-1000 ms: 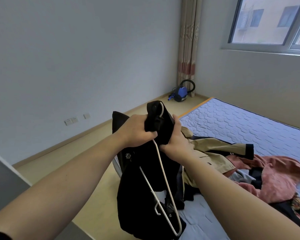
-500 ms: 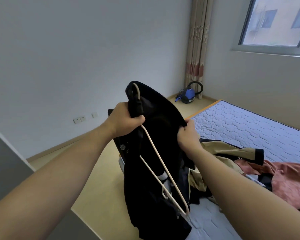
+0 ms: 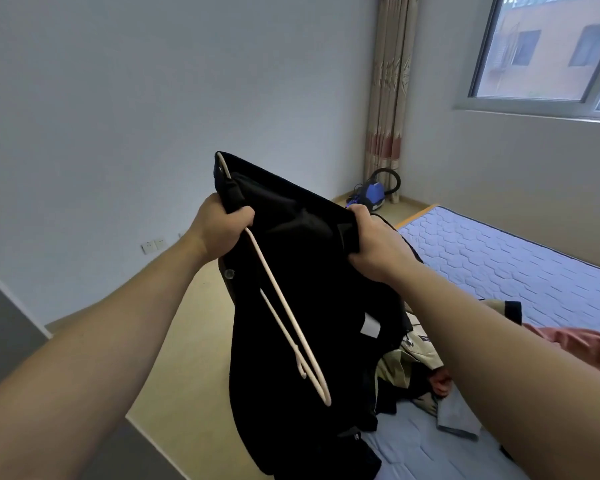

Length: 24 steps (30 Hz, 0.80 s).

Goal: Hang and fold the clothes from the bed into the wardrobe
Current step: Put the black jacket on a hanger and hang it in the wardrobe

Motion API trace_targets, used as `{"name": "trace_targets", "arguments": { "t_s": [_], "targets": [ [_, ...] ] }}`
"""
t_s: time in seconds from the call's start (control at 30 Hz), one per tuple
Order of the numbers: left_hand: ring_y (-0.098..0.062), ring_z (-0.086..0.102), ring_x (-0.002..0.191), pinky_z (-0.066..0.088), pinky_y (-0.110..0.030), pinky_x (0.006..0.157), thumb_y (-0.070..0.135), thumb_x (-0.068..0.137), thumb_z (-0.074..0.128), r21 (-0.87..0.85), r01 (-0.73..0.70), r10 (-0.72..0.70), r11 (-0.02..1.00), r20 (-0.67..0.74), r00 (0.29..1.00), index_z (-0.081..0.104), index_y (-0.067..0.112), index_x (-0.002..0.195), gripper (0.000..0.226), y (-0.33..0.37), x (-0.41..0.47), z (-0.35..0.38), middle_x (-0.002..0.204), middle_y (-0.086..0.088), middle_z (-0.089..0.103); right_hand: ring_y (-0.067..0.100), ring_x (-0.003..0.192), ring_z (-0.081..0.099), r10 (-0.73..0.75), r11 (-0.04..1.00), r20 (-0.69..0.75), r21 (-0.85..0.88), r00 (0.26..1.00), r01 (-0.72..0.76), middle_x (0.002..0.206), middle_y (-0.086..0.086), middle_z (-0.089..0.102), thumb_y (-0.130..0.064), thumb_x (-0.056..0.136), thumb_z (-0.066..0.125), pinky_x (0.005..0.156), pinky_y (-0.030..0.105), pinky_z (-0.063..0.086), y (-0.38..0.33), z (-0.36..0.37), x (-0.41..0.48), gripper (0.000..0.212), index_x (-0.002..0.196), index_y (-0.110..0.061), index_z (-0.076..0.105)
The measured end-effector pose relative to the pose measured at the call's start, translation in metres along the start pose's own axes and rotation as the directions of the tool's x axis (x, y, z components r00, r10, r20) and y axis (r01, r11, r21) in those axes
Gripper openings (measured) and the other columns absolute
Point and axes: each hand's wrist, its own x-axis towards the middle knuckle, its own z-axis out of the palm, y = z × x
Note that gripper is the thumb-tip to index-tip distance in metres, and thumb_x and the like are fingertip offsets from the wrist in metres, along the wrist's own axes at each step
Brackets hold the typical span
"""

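Black garment (image 3: 302, 306) stretched between hands, left hand (image 3: 219, 233) gripping it (with white hanger (image 3: 284, 306)), right hand (image 3: 374, 247) clutching edge

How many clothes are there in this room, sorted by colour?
Black garment, held up: 1
Beige jacket, on the bed: 1
Pink garment, on the bed: 1
Grey-blue cloth, on the bed: 1
Total: 4 that can be told apart.

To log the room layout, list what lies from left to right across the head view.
Wall sockets → left hand → right hand → window. The black garment, gripped by both hands, overlaps them, so it is left out.
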Motion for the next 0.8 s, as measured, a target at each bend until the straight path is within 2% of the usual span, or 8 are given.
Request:
{"name": "trace_targets", "arguments": {
  "t_s": [0.1, 0.2, 0.3, 0.37, 0.47, 0.57, 0.7, 0.8],
  "targets": [
    [-0.027, 0.054, 0.073, 0.050, -0.044, 0.071, 0.028, 0.074, 0.056, -0.011, 0.009, -0.009, 1.000, -0.005, 1.000, 0.050, -0.011, 0.085, 0.041, -0.002, 0.002, 0.005, 0.075, -0.016, 0.051, 0.030, 0.107, 0.056, 0.005, 0.998, 0.019, 0.064, 1.000, -0.006, 0.116, 0.005, 0.057, -0.017, 0.075, 0.064, 0.086, 0.044, 0.050, 0.005, 0.003, 0.000, 0.071, 0.135, -0.034, 0.029],
    [-0.027, 0.065, 0.081, 0.057, -0.054, 0.083, 0.033, 0.082, 0.059, -0.027, 0.044, -0.045, 0.999, -0.009, 0.999, 0.061, -0.005, 0.091, 0.039, -0.004, 0.003, 0.011, 0.081, -0.013, 0.064, 0.023, 0.105, 0.059, -0.005, 0.976, 0.031, 0.216, 1.000, -0.002, 0.116, 0.002, 0.059, -0.013, 0.075, 0.062, 0.089, 0.039, 0.051, 0.010, 0.007, 0.000, 0.075, 0.139, -0.033, 0.030],
    [-0.020, 0.069, 0.090, 0.057, -0.043, 0.087, 0.053, 0.094, 0.058, 0.048, 0.082, -0.083, 0.995, 0.006, 0.997, 0.071, 0.019, 0.093, 0.036, -0.002, 0.003, 0.023, 0.092, -0.002, 0.073, 0.012, 0.089, 0.064, 0.055, 0.848, 0.140, 0.517, 0.989, -0.120, 0.108, 0.004, 0.066, -0.016, 0.080, 0.067, 0.081, 0.029, 0.049, 0.002, 0.009, -0.002, 0.070, 0.141, -0.030, 0.037],
    [-0.018, 0.068, 0.090, 0.056, -0.040, 0.088, 0.069, 0.092, 0.052, 0.116, 0.113, -0.117, 0.987, 0.029, 0.993, 0.071, 0.023, 0.093, 0.050, -0.002, 0.003, 0.031, 0.094, 0.000, 0.073, 0.011, 0.081, 0.065, 0.107, 0.738, 0.217, 0.637, 0.970, -0.224, 0.111, 0.011, 0.070, -0.036, 0.087, 0.069, 0.073, 0.022, 0.047, -0.009, 0.004, -0.004, 0.057, 0.139, -0.025, 0.048],
    [-0.022, 0.068, 0.088, 0.055, -0.039, 0.087, 0.072, 0.091, 0.051, 0.134, 0.129, -0.138, 0.982, 0.060, 0.989, 0.071, 0.016, 0.096, 0.060, -0.002, 0.000, 0.044, 0.095, -0.007, 0.073, 0.023, 0.103, 0.070, -0.025, 0.610, 0.491, 0.698, 0.871, -0.375, 0.122, 0.011, 0.071, -0.070, 0.091, 0.051, 0.080, 0.028, 0.050, -0.017, -0.014, -0.013, 0.065, 0.130, -0.019, 0.062],
    [-0.024, 0.065, 0.086, 0.050, -0.034, 0.081, 0.062, 0.095, 0.052, 0.190, 0.056, -0.091, 0.980, 0.179, 0.980, 0.070, 0.010, 0.096, 0.055, -0.002, -0.007, 0.059, 0.095, -0.012, 0.071, 0.038, 0.107, 0.069, -0.240, 0.538, 0.649, 0.708, 0.722, -0.457, 0.127, 0.020, 0.066, -0.062, 0.089, 0.058, 0.082, 0.037, 0.054, -0.012, -0.021, -0.024, 0.067, 0.131, -0.010, 0.062],
    [-0.019, 0.062, 0.084, 0.047, -0.033, 0.079, 0.059, 0.101, 0.042, 0.200, 0.118, -0.167, 0.973, 0.248, 0.954, 0.065, 0.017, 0.086, 0.050, -0.011, -0.009, 0.069, 0.089, -0.004, 0.067, 0.035, 0.084, 0.075, -0.140, 0.715, 0.655, 0.586, 0.743, -0.381, 0.106, 0.018, 0.074, -0.025, 0.104, 0.057, 0.071, 0.035, 0.060, -0.013, -0.011, -0.040, 0.026, 0.126, -0.011, 0.062],
    [-0.020, 0.062, 0.087, 0.049, -0.038, 0.084, 0.060, 0.102, 0.039, 0.126, 0.254, -0.270, 0.959, 0.138, 0.953, 0.061, 0.020, 0.084, 0.049, -0.021, -0.003, 0.067, 0.090, -0.004, 0.065, 0.031, 0.079, 0.074, 0.069, 0.939, 0.571, 0.239, 0.818, -0.246, 0.092, 0.011, 0.075, -0.021, 0.106, 0.048, 0.072, 0.038, 0.060, -0.012, 0.006, -0.043, 0.018, 0.113, -0.016, 0.064]
  ]
}}
